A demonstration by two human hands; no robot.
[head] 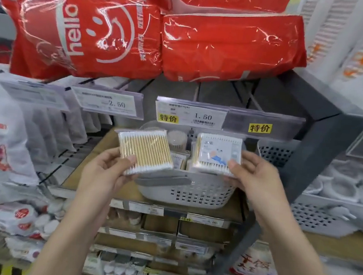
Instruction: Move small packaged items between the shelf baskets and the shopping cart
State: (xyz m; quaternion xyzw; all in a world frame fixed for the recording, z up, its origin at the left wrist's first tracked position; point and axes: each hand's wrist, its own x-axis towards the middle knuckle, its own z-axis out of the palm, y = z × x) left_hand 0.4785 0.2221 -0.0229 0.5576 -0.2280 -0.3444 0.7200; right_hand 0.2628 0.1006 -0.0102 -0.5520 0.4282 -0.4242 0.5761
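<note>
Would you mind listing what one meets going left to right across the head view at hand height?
Left hand → swab pack showing bare sticks → grey basket → labelled swab pack → right hand.

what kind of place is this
Most likely a supermarket or discount shop aisle. Shelf-edge price tags read 1.50 and 2.50, a white basket holds stocked cotton swab packs, and big red wrapped bundles sit on the shelf above.
</note>
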